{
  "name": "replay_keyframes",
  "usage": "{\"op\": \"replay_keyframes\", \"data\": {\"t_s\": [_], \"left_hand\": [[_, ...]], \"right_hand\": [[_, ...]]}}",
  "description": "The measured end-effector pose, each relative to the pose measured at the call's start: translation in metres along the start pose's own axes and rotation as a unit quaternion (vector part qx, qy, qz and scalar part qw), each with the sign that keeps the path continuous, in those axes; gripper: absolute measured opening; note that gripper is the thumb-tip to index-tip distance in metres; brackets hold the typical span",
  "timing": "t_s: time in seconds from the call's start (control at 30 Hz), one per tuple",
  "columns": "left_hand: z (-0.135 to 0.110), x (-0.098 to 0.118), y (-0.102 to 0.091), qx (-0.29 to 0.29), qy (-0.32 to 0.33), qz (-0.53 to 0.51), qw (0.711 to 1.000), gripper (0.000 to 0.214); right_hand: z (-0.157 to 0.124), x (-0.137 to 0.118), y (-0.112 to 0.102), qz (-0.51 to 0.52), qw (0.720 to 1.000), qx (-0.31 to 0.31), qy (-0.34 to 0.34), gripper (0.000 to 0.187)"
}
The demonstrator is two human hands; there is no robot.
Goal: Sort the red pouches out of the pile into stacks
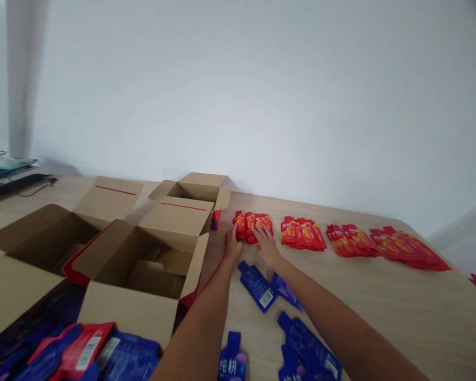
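Observation:
My left hand (pixel 232 244) is at the left edge of a pile of red pouches (pixel 250 221) with an orange fruit print, its fingertips touching the outer pouch. Over the right part of the same pile lies my right hand (pixel 265 245), fingers spread and resting on the pouches. Neither hand grips a pouch. Just below the hands, a blue pouch (pixel 257 286) with a white barcode lies partly against another blue pouch (pixel 284 290). Both forearms reach in from the bottom, the right one covering some of the blue pouches.
Further red piles (pixel 302 233) (pixel 351 240) (pixel 408 247) line up to the right. Open cardboard boxes (pixel 143 264) (pixel 43 238) (pixel 198 191) stand at left. Mixed blue and red pouches (pixel 91 346) fill the lower left. More blue pouches (pixel 307 346) lie near the front. A white wall (pixel 262 106) backs the table.

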State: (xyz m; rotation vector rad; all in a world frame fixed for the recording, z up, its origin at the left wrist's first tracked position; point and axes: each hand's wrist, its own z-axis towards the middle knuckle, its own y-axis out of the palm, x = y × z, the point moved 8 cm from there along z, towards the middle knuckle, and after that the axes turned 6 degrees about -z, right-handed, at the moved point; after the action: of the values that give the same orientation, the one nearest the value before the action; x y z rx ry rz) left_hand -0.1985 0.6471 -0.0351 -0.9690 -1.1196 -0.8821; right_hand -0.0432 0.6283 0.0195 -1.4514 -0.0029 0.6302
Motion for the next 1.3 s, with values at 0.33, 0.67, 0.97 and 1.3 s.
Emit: {"op": "replay_keyframes", "data": {"t_s": [0.33, 0.67, 0.97, 1.3], "left_hand": [[0.001, -0.004, -0.001, 0.013, 0.025, -0.005, 1.0, 0.081], [0.004, -0.001, -0.006, 0.019, 0.041, 0.0, 0.999, 0.069], [0.007, -0.012, -0.003, 0.033, 0.058, 0.02, 0.998, 0.083], [0.004, -0.013, -0.003, 0.047, 0.106, 0.052, 0.992, 0.086]], "right_hand": [[-0.025, -0.02, 0.001, -0.02, 1.0, 0.012, -0.021, 0.053], [-0.022, -0.014, 0.017, 0.019, 0.999, -0.016, -0.046, 0.068], [-0.029, -0.001, 0.025, 0.109, 0.992, 0.021, -0.064, 0.058], [-0.025, 0.02, 0.03, 0.207, 0.976, 0.057, -0.034, 0.057]]}}
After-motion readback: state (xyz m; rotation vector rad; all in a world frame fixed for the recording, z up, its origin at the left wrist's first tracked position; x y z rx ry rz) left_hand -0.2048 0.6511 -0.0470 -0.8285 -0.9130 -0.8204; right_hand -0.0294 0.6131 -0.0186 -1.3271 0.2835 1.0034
